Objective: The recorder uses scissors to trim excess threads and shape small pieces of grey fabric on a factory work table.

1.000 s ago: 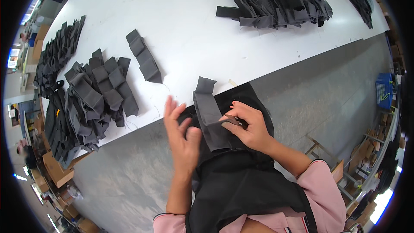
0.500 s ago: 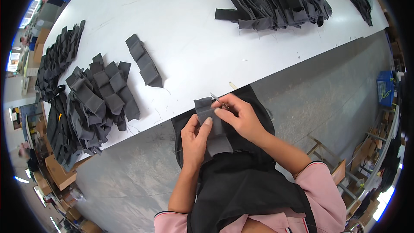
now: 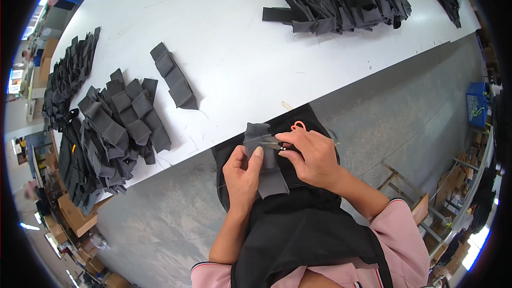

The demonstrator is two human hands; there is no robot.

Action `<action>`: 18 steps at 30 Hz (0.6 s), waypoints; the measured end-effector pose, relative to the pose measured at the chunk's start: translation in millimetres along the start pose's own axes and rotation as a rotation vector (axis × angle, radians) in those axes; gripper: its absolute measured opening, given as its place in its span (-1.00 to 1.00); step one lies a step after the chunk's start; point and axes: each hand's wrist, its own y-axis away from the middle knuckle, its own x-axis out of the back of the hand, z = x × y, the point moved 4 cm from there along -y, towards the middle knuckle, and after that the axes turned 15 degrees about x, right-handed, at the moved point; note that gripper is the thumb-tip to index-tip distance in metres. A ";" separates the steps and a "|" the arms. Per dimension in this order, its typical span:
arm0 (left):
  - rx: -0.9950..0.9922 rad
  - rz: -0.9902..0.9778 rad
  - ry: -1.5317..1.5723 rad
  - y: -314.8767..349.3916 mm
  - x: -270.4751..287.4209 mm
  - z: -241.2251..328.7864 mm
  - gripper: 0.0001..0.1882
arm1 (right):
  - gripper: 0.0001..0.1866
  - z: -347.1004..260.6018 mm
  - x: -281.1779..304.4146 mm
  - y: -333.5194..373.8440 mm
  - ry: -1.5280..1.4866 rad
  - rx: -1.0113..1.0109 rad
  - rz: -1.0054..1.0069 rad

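A dark grey sewn fabric strip [image 3: 273, 180], with folded sections, lies over my lap above the black apron [image 3: 298, 224]. My left hand [image 3: 241, 173] pinches its left side, thumb on top. Small scissors [image 3: 271, 144] with orange handle loops are gripped in my right hand [image 3: 309, 154]. Their blades point left and lie over the strip, close to my left thumb. Whether the tips touch the cloth I cannot tell. A similar single strip [image 3: 174, 76] rests by itself on the white table [image 3: 224, 69].
Heaps of grey strips lie at the table's left [image 3: 125, 114] and far right [image 3: 341, 0]. A thin pale stick [image 3: 287, 106] sits at the table edge, among loose threads. Beyond the grey floor, a blue basket [image 3: 476, 104] and wooden frame [image 3: 397, 186] stand right, cardboard boxes [image 3: 77, 216] left.
My right hand has turned the scissors: the blades, pointing up and away before, now lie across the strip, and the orange loops have come into sight. My left hand keeps its pinch.
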 end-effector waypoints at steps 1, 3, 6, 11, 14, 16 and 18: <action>-0.004 0.005 0.015 1.0 -0.6 1.1 -0.84 | -0.72 -0.6 -1.5 0.2 -0.002 0.008 0.015; -0.008 0.010 0.031 2.3 -0.4 2.1 -0.84 | -0.73 -0.9 -3.0 3.0 -0.003 0.015 0.029; 0.025 -0.014 0.056 3.3 0.1 1.8 -0.85 | -0.68 0.7 -6.2 11.2 -0.073 -0.073 -0.001; 0.082 -0.062 0.109 6.5 0.7 -0.2 -0.87 | -0.74 -1.7 -0.6 12.0 -0.135 -0.129 0.071; 0.075 -0.070 0.082 6.1 1.3 -1.2 -0.88 | -0.73 2.0 -2.3 11.4 -0.150 -0.098 0.117; 0.075 -0.073 0.078 6.6 2.3 -1.5 -0.88 | -0.72 -1.8 2.1 11.8 -0.201 -0.160 0.092; 0.075 -0.080 0.073 7.0 1.4 -2.7 -0.89 | -0.71 0.3 3.2 14.3 -0.248 -0.224 0.068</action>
